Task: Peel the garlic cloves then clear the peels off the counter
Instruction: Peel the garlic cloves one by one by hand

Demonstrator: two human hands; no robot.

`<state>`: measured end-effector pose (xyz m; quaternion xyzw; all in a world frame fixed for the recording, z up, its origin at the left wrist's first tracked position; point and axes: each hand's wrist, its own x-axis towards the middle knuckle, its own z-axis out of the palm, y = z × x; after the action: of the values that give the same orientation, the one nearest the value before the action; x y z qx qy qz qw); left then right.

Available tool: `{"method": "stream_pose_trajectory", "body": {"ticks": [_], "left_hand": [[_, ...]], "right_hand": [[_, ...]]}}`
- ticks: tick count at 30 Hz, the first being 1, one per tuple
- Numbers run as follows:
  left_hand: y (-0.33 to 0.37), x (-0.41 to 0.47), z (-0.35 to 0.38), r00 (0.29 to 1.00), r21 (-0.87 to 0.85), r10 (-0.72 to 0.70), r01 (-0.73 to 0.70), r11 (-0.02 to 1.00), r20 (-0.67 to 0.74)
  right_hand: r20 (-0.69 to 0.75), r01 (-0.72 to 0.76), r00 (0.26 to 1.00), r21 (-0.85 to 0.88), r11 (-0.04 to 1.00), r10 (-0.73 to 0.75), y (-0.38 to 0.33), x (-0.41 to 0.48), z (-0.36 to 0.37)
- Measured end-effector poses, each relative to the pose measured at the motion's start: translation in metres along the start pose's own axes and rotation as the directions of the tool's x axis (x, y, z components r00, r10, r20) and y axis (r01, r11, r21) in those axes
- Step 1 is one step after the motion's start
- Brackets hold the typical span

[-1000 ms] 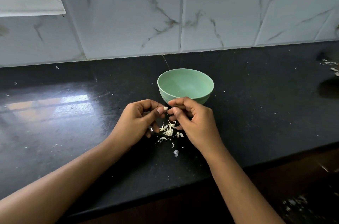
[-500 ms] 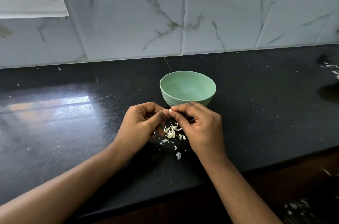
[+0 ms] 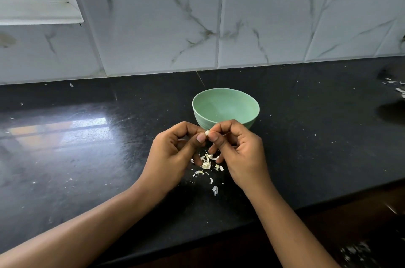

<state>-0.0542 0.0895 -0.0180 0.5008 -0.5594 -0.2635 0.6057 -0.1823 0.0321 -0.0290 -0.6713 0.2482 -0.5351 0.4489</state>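
Garlic clove (image 3: 206, 132), small and pale, is pinched between both hands just above the dark surface (image 3: 87, 158), near the middle of the view. The left hand (image 3: 173, 153) comes in from 8 o'clock, with its thumb and curled forefinger pressed on one end of the garlic clove. The right hand (image 3: 238, 153) comes in from 5 o'clock and nips the other end with thumb and fingertips, the other fingers curled under. The two thumbs nearly touch (only a sliver of the clove shows between them). At 6 o'clock from the clove, a loose scatter of peels (image 3: 208, 163) lies on the surface, with a few stray flakes trailing toward the near edge. A green bowl (image 3: 225, 109) stands upright at 12 o'clock, just behind the hands. More pale scraps (image 3: 394, 85) lie well apart at 2 o'clock. A marbled tile wall (image 3: 153, 26) rises behind.
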Motion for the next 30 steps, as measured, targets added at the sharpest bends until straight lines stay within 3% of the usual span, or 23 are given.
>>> {"method": "stream_pose_trajectory", "body": {"ticks": [3,12,15,18,25,30], "left_hand": [[0.001,0.000,0.000,1.000,0.029,0.008,-0.008,1.000,0.000],[-0.006,-0.001,-0.002,1.000,0.122,-0.004,0.006,0.992,-0.012],[-0.007,0.000,-0.001,1.000,0.121,0.008,-0.008,0.993,0.000],[-0.008,0.001,-0.002,0.999,0.074,-0.028,0.025,0.997,0.030],[-0.012,0.002,-0.002,0.989,-0.059,-0.129,0.134,0.989,0.078],[-0.007,0.002,0.000,0.968,-0.186,-0.212,0.235,0.954,0.136]], "right_hand": [[0.072,-0.073,0.995,0.098,0.992,0.066,0.000,0.000,-0.002],[0.106,0.043,0.994,-0.157,0.987,-0.026,0.009,0.001,-0.003],[0.158,-0.018,0.987,-0.097,0.995,0.034,0.006,0.000,-0.004],[0.202,-0.060,0.977,-0.039,0.997,0.067,0.005,0.001,-0.006],[0.178,0.121,0.981,-0.230,0.966,-0.081,0.009,0.002,-0.006],[0.197,0.127,0.977,-0.221,0.967,-0.083,0.009,0.002,-0.006]]}}
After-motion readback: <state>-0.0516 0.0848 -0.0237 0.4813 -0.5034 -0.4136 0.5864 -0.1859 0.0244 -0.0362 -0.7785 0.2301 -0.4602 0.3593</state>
